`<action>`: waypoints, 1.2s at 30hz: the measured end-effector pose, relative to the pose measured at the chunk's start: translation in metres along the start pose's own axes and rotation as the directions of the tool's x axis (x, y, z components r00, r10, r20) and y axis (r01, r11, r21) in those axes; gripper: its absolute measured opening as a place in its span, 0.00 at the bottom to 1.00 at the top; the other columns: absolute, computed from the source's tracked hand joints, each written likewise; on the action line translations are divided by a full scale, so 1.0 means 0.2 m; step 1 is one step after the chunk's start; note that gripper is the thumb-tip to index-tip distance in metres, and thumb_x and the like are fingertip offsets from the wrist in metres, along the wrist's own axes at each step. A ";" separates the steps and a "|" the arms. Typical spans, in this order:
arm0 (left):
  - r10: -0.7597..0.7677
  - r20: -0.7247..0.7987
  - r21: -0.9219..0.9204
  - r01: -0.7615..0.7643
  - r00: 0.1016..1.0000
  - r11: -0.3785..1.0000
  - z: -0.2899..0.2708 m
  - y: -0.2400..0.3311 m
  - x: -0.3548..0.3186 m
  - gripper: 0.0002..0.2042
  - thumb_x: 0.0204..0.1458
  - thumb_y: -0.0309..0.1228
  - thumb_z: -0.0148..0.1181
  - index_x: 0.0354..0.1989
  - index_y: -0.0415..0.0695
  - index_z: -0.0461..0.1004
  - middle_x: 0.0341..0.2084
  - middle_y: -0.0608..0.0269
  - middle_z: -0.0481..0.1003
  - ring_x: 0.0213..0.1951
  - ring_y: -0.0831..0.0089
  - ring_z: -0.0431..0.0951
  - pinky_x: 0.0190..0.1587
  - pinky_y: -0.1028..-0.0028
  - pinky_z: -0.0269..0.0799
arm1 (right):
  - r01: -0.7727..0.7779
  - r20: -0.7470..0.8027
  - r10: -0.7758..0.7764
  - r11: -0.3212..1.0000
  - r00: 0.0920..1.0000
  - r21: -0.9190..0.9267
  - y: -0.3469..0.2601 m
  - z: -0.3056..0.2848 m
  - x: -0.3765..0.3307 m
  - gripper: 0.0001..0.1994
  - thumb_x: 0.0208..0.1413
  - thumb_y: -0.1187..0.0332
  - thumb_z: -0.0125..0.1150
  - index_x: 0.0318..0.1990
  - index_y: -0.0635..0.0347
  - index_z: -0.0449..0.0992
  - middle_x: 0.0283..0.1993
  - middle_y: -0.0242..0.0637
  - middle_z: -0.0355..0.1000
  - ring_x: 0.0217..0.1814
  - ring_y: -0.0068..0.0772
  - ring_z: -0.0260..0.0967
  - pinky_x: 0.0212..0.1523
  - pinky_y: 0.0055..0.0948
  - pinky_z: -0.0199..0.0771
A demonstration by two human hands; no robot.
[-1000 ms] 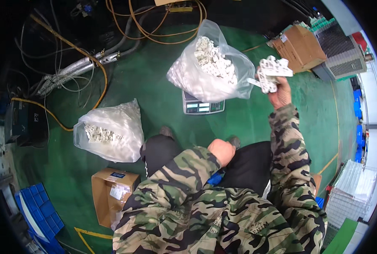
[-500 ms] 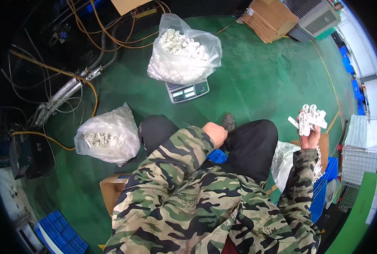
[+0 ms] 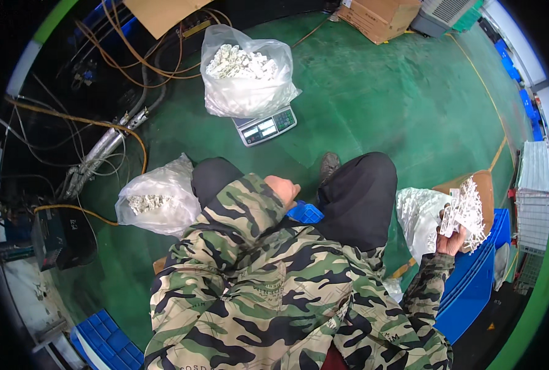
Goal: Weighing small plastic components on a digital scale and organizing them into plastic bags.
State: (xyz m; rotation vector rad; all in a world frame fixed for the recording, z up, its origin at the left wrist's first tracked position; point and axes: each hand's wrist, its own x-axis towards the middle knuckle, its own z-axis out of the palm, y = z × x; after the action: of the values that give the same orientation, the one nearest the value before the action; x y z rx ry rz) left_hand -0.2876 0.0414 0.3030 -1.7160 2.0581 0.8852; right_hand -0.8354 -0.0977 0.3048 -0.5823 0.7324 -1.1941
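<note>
Parts [image 3: 449,217], small and white, are filling the right hand [image 3: 451,242], whose fingers are curling narrowly around them. That hand is now sitting low at the right, against a heap of white pieces [image 3: 471,206] in an open carton [image 3: 486,190]; a second ago it was hanging beside the large clear bag [image 3: 250,98] on the digital scale [image 3: 267,128], and half a second ago it was still hovering above the carton. Handful and heap are blending white on white, so whether the grasp is already loosening is hard to tell. The left hand [image 3: 283,189] is staying between the dark trouser legs [image 3: 364,197], loosely bent and just beside a blue object [image 3: 305,212]; whether it is holding anything is not showing.

Around the right hand, a translucent bag [image 3: 419,216] is lying just left of the carton, and blue crates [image 3: 471,290] are standing nearer the person. The shift is putting the handful well apart from the scale, meaning, by my judgement, that the scale's load of similar parts is standing without it. Farther left, a smaller filled bag [image 3: 154,194] is resting on the green floor [image 3: 348,80] beside the left knee.
</note>
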 end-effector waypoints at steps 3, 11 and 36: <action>-0.021 0.057 0.007 0.020 0.998 1.000 -0.04 -0.01 -0.04 0.21 0.52 0.45 0.62 0.50 0.47 0.73 0.40 0.54 0.78 0.43 0.53 0.80 0.44 0.55 0.75 | 0.061 -0.031 -0.059 0.996 0.998 0.070 -0.01 -0.18 -0.13 0.37 0.54 0.64 0.65 0.69 0.66 0.57 0.66 0.61 0.62 0.61 0.60 0.69 0.43 0.45 0.86; -0.051 -0.399 -0.079 0.021 0.915 0.997 -0.26 -0.20 -0.16 0.22 0.51 0.43 0.64 0.53 0.47 0.74 0.43 0.54 0.79 0.45 0.53 0.79 0.48 0.58 0.75 | 0.263 -0.234 -0.263 0.964 0.936 -0.031 -0.07 -0.31 -0.46 0.35 0.53 0.65 0.64 0.69 0.62 0.59 0.67 0.46 0.65 0.65 0.52 0.67 0.68 0.53 0.65; -0.338 -0.426 -0.368 0.181 0.839 0.912 -0.34 -0.78 0.23 0.21 0.56 0.40 0.65 0.54 0.42 0.75 0.39 0.52 0.83 0.38 0.71 0.83 0.44 0.73 0.76 | 0.077 -0.885 0.108 0.984 0.453 0.160 0.76 -1.01 -1.86 0.16 0.59 0.62 0.61 0.52 0.57 0.71 0.46 0.40 0.77 0.45 0.44 0.77 0.49 0.48 0.80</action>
State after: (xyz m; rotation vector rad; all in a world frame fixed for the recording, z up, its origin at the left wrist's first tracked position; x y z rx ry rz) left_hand -0.1371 -0.0507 0.2872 -2.5469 1.9521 0.7829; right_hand -0.9696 0.2967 0.1366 0.3096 1.5083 -1.5184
